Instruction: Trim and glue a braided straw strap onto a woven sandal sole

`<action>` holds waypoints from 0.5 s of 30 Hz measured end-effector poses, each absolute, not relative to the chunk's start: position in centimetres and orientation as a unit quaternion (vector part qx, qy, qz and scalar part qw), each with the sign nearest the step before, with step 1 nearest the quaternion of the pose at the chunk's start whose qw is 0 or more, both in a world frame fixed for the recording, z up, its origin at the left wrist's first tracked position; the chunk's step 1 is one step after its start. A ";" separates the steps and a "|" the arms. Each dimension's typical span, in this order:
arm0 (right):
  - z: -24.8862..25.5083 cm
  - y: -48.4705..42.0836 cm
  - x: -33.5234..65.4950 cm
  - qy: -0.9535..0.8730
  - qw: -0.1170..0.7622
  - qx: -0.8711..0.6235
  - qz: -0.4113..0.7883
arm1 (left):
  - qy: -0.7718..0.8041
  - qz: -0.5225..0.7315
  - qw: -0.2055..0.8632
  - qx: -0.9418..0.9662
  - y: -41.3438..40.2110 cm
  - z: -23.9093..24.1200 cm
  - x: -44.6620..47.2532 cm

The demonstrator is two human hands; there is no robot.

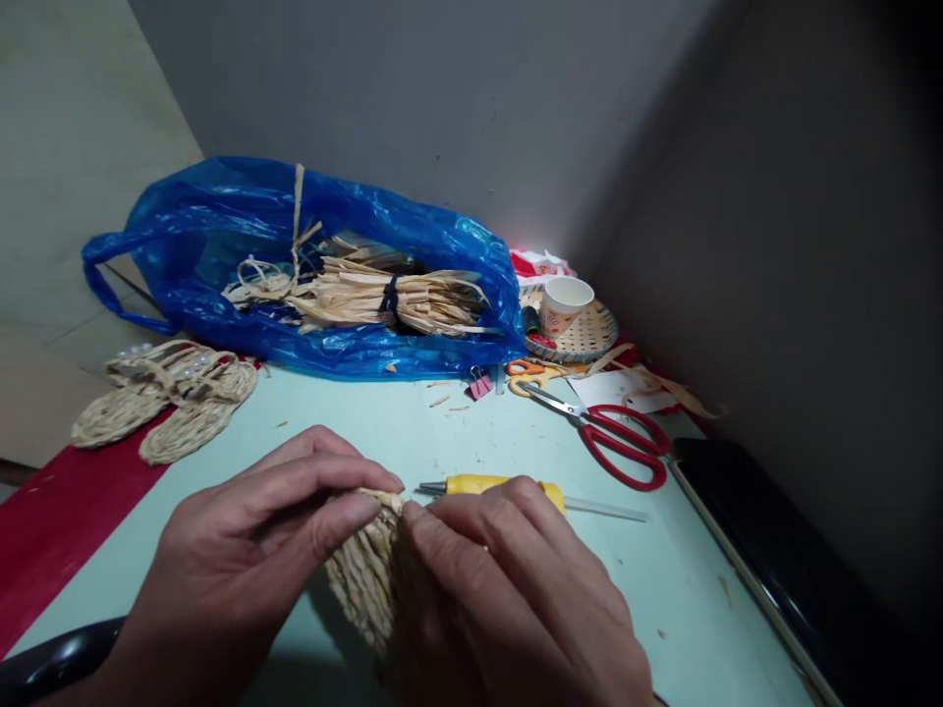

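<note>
A woven straw sole point(362, 579), made of braided strands, is held upright between my two hands low in the middle. My left hand point(257, 540) pinches its top edge between thumb and fingers. From the other side, my right hand point(523, 589) grips the same edge, its thumb close to the left fingertips. The sole's lower right part lies in shadow behind the right hand. Just beyond that hand is a yellow glue gun point(471, 483), partly covered by it, with a glue stick point(605, 510) poking out at the right.
A blue plastic bag point(354, 365) holds tied straw bundles point(427, 299). Finished straw sandals point(188, 417) lie left. Red-handled scissors point(626, 447), a pink binder clip point(478, 384), a paper cup point(566, 306) on a woven tray point(600, 339) and a black phone-like object point(766, 560) are right.
</note>
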State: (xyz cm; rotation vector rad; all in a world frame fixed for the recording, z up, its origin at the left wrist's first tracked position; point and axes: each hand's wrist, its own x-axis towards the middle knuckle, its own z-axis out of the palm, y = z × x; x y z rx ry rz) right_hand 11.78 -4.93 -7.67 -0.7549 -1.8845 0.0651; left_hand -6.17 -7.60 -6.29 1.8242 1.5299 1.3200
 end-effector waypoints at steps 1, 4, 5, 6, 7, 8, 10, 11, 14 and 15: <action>-7.7 -5.0 12.0 -0.800 0.509 -0.317 0.024 | 0.542 0.472 0.202 0.665 -7.7 -6.3 -6.0; -8.1 -5.0 11.9 -0.800 0.501 -0.331 0.025 | 0.569 0.511 0.191 0.615 -7.9 -6.5 -5.4; -8.2 -5.0 11.7 -0.790 0.514 -0.332 0.029 | 0.578 0.521 0.190 0.599 -8.0 -6.5 -5.2; -8.3 -5.0 11.4 -0.778 0.532 -0.332 0.034 | 0.582 0.525 0.189 0.591 -8.1 -6.6 -5.1; -8.4 -5.0 11.1 -0.766 0.549 -0.333 0.039 | 0.584 0.523 0.186 0.593 -8.2 -6.7 -5.1; -8.4 -4.9 10.8 -0.756 0.561 -0.334 0.043 | 0.581 0.513 0.181 0.606 -8.2 -6.7 -5.2; -8.5 -4.8 10.4 -0.746 0.573 -0.335 0.052 | 0.577 0.490 0.157 0.634 -8.1 -6.8 -5.8; -8.5 -4.9 10.3 -0.748 0.572 -0.333 0.053 | 0.575 0.478 0.144 0.649 -8.0 -6.8 -6.2; -8.5 -5.1 10.2 -0.749 0.568 -0.338 0.048 | 0.570 0.453 0.132 0.673 -7.7 -6.9 -7.3; -8.4 -5.2 10.2 -0.745 0.572 -0.340 0.042 | 0.574 0.451 0.140 0.669 -7.7 -6.9 -7.4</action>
